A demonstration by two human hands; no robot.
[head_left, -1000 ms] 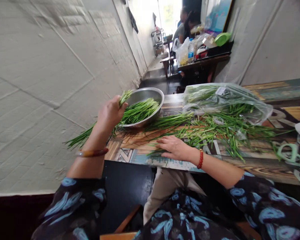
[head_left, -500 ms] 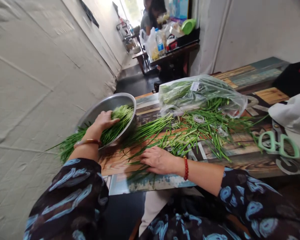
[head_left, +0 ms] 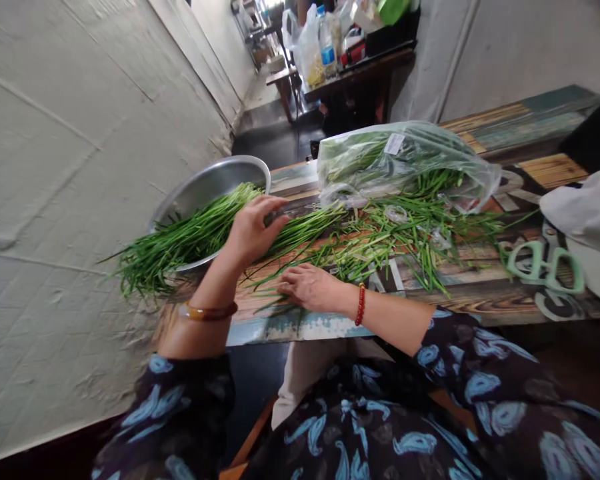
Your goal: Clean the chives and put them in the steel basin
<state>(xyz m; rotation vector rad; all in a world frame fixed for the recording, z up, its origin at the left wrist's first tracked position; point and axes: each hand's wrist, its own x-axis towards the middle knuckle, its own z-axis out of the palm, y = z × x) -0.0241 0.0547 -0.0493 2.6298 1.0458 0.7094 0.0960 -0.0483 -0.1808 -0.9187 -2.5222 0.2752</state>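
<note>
A thick bunch of garlic chives (head_left: 190,233) lies in and across a steel bowl (head_left: 220,175), its tips hanging past the rim at the left. My left hand (head_left: 255,230) rests on the stalks by the bowl's right side, fingers stretched out. Whether it grips them, I cannot tell. Loose green stalks and cut pieces (head_left: 395,233) are scattered over a wood-patterned table (head_left: 300,327). My right hand (head_left: 307,288) lies flat on this table, among a few stalks at the pile's near edge. A clear plastic bag of chives (head_left: 405,160) sits behind the pile.
Scissors with green handles (head_left: 545,267) lie at the table's right, beside a white cloth-like object (head_left: 585,213). A whitewashed wall (head_left: 80,167) runs along the left. Further off stands a low table (head_left: 360,73) with bags and a bottle.
My left hand has shifted from on top of the chives in the bowl to the bowl's right side, and the bunch now lies longer across the rim. My right hand has barely moved.
</note>
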